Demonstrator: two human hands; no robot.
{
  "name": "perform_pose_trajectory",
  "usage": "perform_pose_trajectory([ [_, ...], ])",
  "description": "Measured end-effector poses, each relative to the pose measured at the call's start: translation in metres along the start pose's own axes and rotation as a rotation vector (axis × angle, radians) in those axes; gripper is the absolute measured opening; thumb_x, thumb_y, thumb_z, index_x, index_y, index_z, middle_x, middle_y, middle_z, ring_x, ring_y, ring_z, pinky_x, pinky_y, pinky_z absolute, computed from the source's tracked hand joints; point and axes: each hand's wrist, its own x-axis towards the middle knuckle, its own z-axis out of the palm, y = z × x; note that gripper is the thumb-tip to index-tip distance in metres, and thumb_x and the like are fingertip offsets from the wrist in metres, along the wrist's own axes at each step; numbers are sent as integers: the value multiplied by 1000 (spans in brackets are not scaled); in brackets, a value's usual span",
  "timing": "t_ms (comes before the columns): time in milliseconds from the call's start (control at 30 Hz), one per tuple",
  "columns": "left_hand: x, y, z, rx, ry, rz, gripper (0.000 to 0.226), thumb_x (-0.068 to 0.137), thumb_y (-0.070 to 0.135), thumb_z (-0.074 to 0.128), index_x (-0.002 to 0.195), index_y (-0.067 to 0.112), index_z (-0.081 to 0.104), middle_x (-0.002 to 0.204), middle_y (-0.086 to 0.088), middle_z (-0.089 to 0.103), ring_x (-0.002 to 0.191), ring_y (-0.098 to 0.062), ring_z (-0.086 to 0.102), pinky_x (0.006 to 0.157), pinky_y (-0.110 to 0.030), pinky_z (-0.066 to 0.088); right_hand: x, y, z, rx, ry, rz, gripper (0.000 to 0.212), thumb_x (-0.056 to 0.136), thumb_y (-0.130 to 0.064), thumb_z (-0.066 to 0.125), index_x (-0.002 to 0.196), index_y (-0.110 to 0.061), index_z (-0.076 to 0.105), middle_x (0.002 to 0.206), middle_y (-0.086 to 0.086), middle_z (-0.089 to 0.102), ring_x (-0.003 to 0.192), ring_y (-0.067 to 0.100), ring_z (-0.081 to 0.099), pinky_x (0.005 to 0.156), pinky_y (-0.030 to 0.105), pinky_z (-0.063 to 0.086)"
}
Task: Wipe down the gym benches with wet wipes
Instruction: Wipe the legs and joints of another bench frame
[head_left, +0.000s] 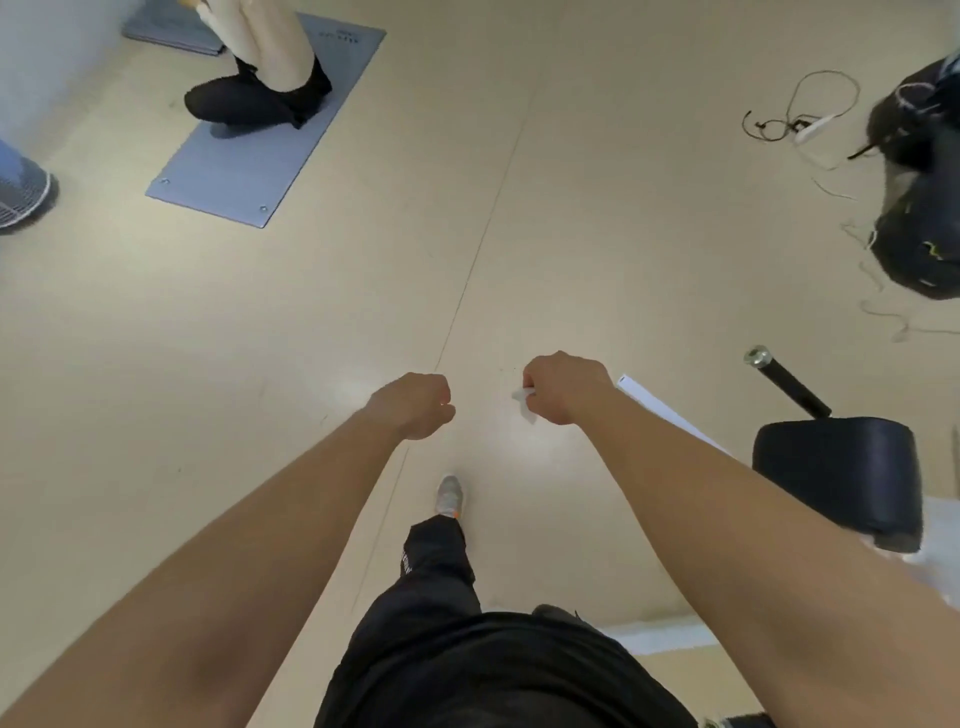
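Head view, left grip (415, 405): your fingers are curled into a fist with nothing in them, held out over the floor (571, 234).
Right grip (566, 387): curled, pinching a small white wipe (523, 404) that sticks out on the side facing your left grip.
Gap: your two grips are near each other but apart.
Black bench pad (836, 478): right of your right grip, well apart from the wipe.
Black bar (787, 387): metal-capped, just beyond the pad.
Grey mat (234, 176): far ahead-left of your left grip, another person's dark-socked feet (249, 101) on it.
Black bag (919, 171): far ahead-right of your right grip, loose cables (810, 114) beside it.
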Motion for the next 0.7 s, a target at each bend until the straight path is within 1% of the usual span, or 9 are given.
perform_pose_trajectory([
  [67,38,4,-28,42,-24,68,35,100,37,48,131,22,56,131,-1,59,118,-22,54,92,-36,47,23,12,-21,44,5,85,17,92,-22,53,100,-24,68,95,-1,65,85,26,65,68,30,43],
  [133,75,11,-59,72,-58,139,34,100,37,48,130,22,56,131,0,59,118,-22,53,94,-37,47,46,24,-42,93,-1,175,15,92,-22,54,98,-25,68,95,-2,65,86,26,65,68,30,43],
  [200,110,20,-89,89,-90,200,34,100,37,48,130,22,57,131,1,59,118,-21,53,96,-38,48,69,36,-59,130,8,246,14,94,-24,55,100,-24,67,95,-3,64,85,26,65,67,30,43],
  [300,163,40,-137,139,-107,269,34,100,39,49,130,24,56,131,1,58,117,-21,54,96,-38,48,98,56,-86,234,43,338,17,92,-22,54,102,-24,67,88,-6,58,86,26,64,68,31,43],
  [367,195,55,-165,169,-109,302,34,99,39,49,129,24,57,131,1,59,116,-21,55,97,-40,49,114,69,-103,279,61,381,18,92,-23,54,103,-24,67,95,-3,62,87,26,64,69,31,44],
  [467,242,88,-197,233,-123,369,33,99,36,48,129,23,57,129,1,60,114,-21,55,95,-39,49,136,98,-126,312,85,449,20,93,-24,52,105,-24,67,102,0,66,88,27,65,70,31,45],
  [567,290,126,-221,300,-129,433,33,99,34,48,128,21,58,126,0,61,113,-22,56,92,-37,50,161,133,-145,368,100,514,24,96,-28,51,114,-23,66,111,3,66,98,28,65,79,34,50],
  [633,323,152,-233,337,-134,463,33,99,35,49,127,21,58,125,-1,61,111,-22,56,91,-37,50,177,159,-155,389,95,557,24,96,-28,51,114,-23,66,112,3,66,99,29,65,82,35,51],
  [700,355,181,-246,373,-148,490,32,98,35,49,125,21,58,124,-1,62,110,-22,57,92,-38,50,192,186,-166,423,81,598,23,96,-27,50,110,-25,68,108,2,67,96,28,65,78,33,49],
])
